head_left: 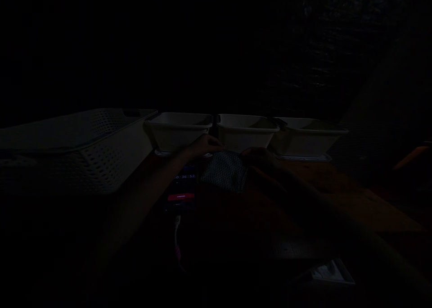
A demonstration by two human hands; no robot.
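At mid-frame, the left hand (204, 145) and right hand (261, 156) pinch a patterned cloth's (225, 170) upper edge, apparently keeping it spread.

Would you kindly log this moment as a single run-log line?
left hand: pinching upper edge of patterned cloth; right hand: its right corner; behind: three pale tubs; left: perforated basket; beside cloth: lit phone with cable

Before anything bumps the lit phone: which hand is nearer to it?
Left. The left hand is beyond the phone and slightly right of it; the right hand is farther right, by the upper right corner of the patterned cloth.
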